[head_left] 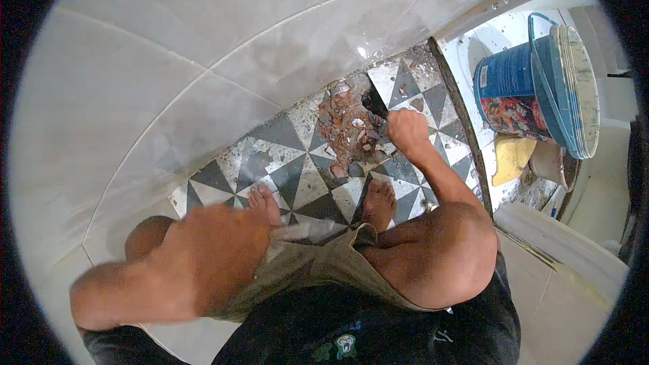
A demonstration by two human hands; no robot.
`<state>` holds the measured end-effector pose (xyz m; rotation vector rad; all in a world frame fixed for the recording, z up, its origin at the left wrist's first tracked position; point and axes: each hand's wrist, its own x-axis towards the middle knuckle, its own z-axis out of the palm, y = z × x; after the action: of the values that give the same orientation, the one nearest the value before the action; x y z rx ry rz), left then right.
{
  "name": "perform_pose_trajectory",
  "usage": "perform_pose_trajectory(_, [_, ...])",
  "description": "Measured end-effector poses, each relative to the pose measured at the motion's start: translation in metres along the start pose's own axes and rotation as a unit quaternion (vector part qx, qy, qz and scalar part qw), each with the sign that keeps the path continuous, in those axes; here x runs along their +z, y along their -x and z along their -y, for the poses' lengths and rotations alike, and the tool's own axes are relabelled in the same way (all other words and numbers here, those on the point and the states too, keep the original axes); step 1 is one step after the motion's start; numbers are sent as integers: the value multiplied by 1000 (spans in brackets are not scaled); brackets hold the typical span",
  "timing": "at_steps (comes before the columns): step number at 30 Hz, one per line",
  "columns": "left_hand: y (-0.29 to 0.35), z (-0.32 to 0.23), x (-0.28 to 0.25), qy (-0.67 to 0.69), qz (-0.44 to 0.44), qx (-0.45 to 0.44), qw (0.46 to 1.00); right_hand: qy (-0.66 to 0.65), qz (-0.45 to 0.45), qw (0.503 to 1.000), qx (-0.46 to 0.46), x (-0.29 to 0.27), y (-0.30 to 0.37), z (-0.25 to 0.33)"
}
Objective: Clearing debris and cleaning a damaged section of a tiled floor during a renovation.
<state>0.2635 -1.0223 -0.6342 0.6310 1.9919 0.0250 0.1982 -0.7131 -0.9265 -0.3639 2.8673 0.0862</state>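
Smeared by motion, my left hand (220, 240) is raised above my left knee. A pale, blurred bar-like tool (304, 230) sticks out from it toward the right; its kind cannot be made out. My right hand (407, 130) is closed in a fist low over the floor, at the right edge of a broken patch (345, 128) of reddish rubble and tile chips. What its fingers hold is hidden. Just beyond the fist is a dark gap (374, 103) beside a black-and-white patterned floor tile (384, 83).
Grey wall tiles (203, 27) rise along the far side of the patterned floor (291, 142). My bare feet stand near the rubble. At right, past a dark threshold strip (463, 115), a blue bucket (507, 81) lies on its side by a yellow piece (512, 160).
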Motion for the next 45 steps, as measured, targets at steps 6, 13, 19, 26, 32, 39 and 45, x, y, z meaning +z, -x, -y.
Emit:
perform_pose_trajectory(6, [8,20,28,95,6,92,991,13,-33,996,-82,49,-37,12])
perform_pose_trajectory(13, [6,21,28,102,-24,50,993,1,-19,997,-81,21,-18,-15])
perform_pose_trajectory(19, [-8,16,21,64,-21,53,996,37,53,993,-99,48,-40,-7])
perform_pose_trajectory(26, [-13,7,15,66,30,13,997,-2,-16,997,-79,27,-36,-7])
perform_pose_trajectory(32, [-21,6,10,66,8,46,997,-16,-6,994,-111,34,-56,1])
perform_pose_trajectory(39, [-19,5,10,80,5,32,996,-12,2,995,-103,10,-35,-9])
perform_pose_trajectory(45, [-9,-4,8,89,17,-47,995,-68,-43,992,-93,36,-16,-22])
